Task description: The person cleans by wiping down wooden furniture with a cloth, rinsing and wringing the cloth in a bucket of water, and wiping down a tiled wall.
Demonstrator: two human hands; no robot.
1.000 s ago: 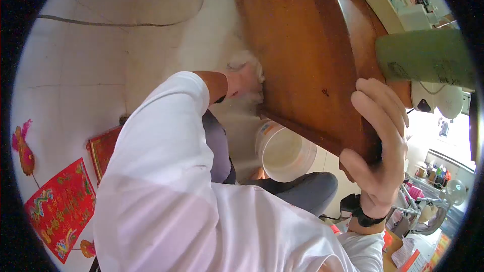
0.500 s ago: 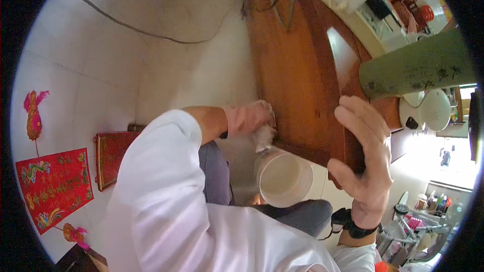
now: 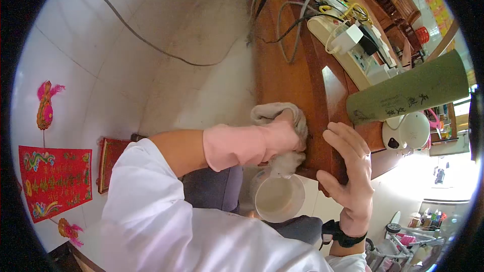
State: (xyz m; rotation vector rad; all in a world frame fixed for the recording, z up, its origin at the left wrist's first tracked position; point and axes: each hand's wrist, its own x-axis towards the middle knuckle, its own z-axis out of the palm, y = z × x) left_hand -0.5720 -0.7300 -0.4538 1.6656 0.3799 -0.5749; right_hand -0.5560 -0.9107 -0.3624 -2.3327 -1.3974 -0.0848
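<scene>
My left hand (image 3: 280, 141), in a pink glove, grips a greyish-white cloth (image 3: 287, 163) against the brown wooden surface (image 3: 282, 83). Part of the cloth loops above the fingers and part hangs below them. Just under it stands a translucent bucket (image 3: 280, 199) with cloudy liquid inside. My right hand (image 3: 340, 166) has its thumb and fingers apart and rests at the edge of the wood, with nothing held in it. A black band circles that wrist.
On the wood are a power strip (image 3: 348, 53) with tangled cables, a green cylinder (image 3: 408, 88) and a white round appliance (image 3: 406, 131). A cable (image 3: 146, 43) runs along the pale wall. Red hangings (image 3: 55, 181) are at left, a metal-framed item (image 3: 403, 247) at lower right.
My left hand and the cloth have moved down along the wood, nearer my right hand, and show larger. The view has shifted, bringing more cables into sight. My right hand stays at the edge.
</scene>
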